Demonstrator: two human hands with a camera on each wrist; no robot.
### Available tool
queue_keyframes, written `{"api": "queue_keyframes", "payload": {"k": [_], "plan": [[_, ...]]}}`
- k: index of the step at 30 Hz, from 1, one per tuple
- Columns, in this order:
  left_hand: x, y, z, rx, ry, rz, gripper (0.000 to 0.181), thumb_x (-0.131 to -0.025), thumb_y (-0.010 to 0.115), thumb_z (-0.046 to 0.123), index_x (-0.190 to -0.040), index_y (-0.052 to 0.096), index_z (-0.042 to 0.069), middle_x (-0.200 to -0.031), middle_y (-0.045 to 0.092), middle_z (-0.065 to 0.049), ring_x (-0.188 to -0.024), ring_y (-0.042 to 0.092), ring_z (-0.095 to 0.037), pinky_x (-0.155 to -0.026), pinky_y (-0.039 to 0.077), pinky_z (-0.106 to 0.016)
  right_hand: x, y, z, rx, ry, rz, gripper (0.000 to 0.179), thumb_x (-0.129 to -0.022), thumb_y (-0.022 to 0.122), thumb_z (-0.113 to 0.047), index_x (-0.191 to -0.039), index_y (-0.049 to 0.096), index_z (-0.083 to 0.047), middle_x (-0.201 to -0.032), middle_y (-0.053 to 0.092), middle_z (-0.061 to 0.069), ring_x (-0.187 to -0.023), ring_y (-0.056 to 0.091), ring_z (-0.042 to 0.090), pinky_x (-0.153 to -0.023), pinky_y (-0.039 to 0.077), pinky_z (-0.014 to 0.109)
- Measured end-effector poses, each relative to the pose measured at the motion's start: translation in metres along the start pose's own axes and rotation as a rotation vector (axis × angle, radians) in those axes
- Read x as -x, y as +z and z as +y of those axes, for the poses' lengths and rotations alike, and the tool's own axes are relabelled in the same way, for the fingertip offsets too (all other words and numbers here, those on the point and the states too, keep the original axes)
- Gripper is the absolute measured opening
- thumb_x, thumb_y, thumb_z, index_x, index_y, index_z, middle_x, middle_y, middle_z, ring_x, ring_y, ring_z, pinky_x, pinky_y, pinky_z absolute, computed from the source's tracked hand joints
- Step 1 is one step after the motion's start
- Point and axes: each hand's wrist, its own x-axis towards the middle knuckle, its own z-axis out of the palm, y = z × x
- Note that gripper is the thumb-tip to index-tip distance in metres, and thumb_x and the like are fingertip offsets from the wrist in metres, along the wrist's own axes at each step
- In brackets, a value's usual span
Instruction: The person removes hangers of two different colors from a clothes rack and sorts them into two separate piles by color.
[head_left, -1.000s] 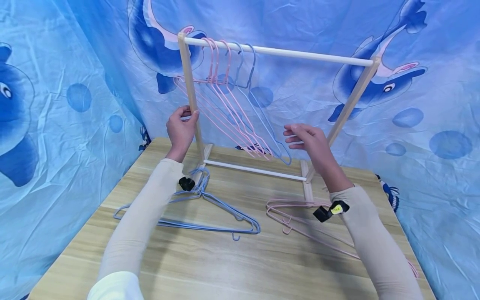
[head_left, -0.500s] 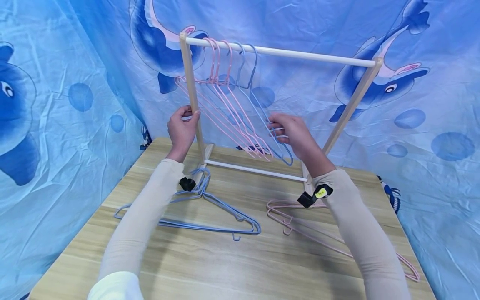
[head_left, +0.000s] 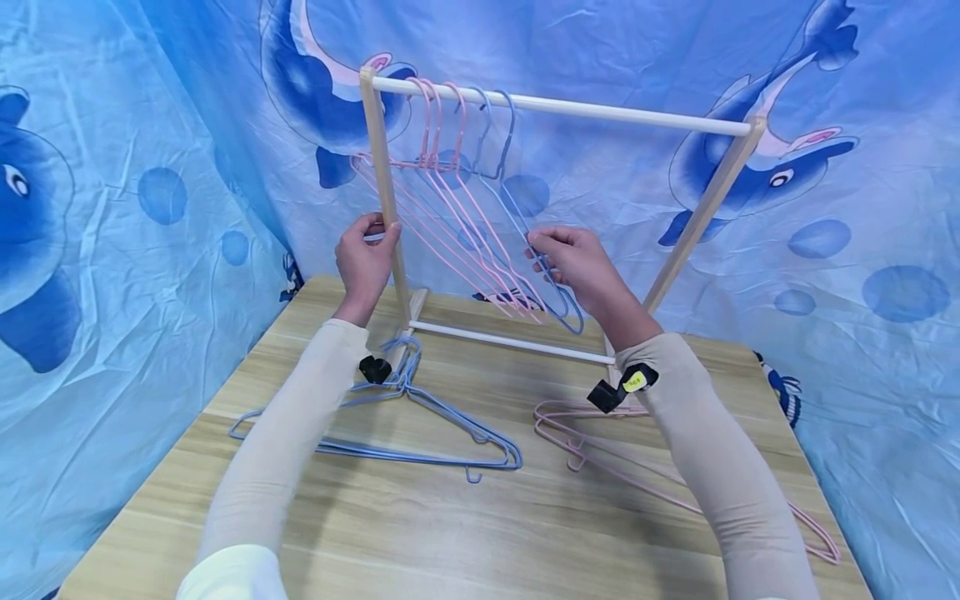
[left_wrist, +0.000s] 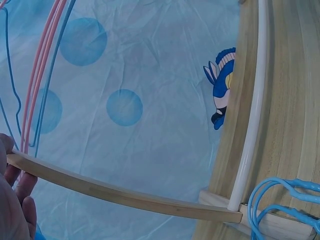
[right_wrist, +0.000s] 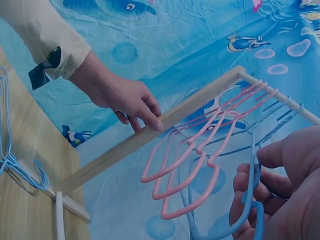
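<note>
My left hand (head_left: 366,262) grips the left wooden post (head_left: 381,158) of a small rack, thumb on the near side. Only part of that hand (left_wrist: 17,200) shows in the left wrist view. Over on the right, my right hand (head_left: 577,262) pinches the sloping side of the blue hangers (right_wrist: 251,190), thumb in front and fingers behind. Two blue hangers (head_left: 512,125) hang by their hooks from the white top rail (head_left: 600,109). To their left on the rail hang three pink hangers (right_wrist: 190,208), apart from both hands.
Several blue hangers (head_left: 420,457) lie stacked on the wooden table (head_left: 450,533) at front left. Pink hangers (head_left: 626,473) lie at right, partly under my right forearm. The rack's white lower bar (head_left: 510,342) runs just above the table. A blue dolphin-print curtain (head_left: 600,50) surrounds it.
My right hand has moved left from beside the rack onto the blue hangers, and its fingers have closed on them. The left hand stays on the post.
</note>
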Motion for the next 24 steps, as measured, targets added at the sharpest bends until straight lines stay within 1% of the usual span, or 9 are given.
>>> {"api": "queue_keyframes", "payload": {"k": [6,9,13,16,24], "plan": [[0.000,0.000,0.000,-0.002,0.001,0.007,0.027,-0.096,0.073,0.027,-0.116,0.075,0.010,-0.106,0.076,-0.011,-0.093,0.075,-0.026,-0.083,0.061,-0.035,0.000,0.000,-0.001,0.048,-0.021,0.043,0.032,-0.105,0.058,-0.030,-0.125,0.068,-0.007,-0.105,0.064,0.005,-0.091,0.059,0.020,-0.073,0.047,0.029],[0.000,0.000,-0.001,0.004,0.013,0.006,0.027,-0.096,0.073,0.028,-0.116,0.075,0.009,-0.106,0.076,-0.011,-0.093,0.075,-0.028,-0.082,0.061,-0.035,0.000,0.000,-0.003,0.053,-0.051,0.081,0.028,-0.104,0.061,-0.027,-0.122,0.069,-0.008,-0.095,0.064,0.003,-0.082,0.058,0.016,-0.070,0.048,0.027],[0.000,0.000,-0.001,0.013,0.025,0.008,0.027,-0.096,0.074,0.028,-0.116,0.075,0.009,-0.107,0.076,-0.011,-0.093,0.075,-0.028,-0.082,0.061,-0.035,-0.001,-0.001,-0.005,0.060,-0.116,0.123,0.022,-0.102,0.064,-0.022,-0.117,0.069,-0.007,-0.084,0.064,-0.001,-0.074,0.058,0.012,-0.065,0.048,0.026],[0.000,0.000,-0.001,0.009,0.016,0.009,0.026,-0.096,0.074,0.027,-0.116,0.075,0.010,-0.107,0.076,-0.011,-0.093,0.075,-0.028,-0.082,0.061,-0.035,0.002,-0.003,-0.008,0.081,-0.147,0.135,0.022,-0.102,0.063,-0.021,-0.118,0.069,-0.007,-0.083,0.064,-0.002,-0.075,0.059,0.012,-0.066,0.049,0.026],[0.000,0.000,0.000,-0.004,0.002,0.000,0.028,-0.097,0.072,0.029,-0.117,0.075,0.010,-0.108,0.076,-0.011,-0.094,0.075,-0.025,-0.081,0.061,-0.036,0.015,-0.012,-0.018,0.125,-0.173,0.176,0.025,-0.103,0.063,-0.024,-0.122,0.070,-0.010,-0.091,0.065,0.001,-0.082,0.061,0.016,-0.069,0.052,0.025]]}}
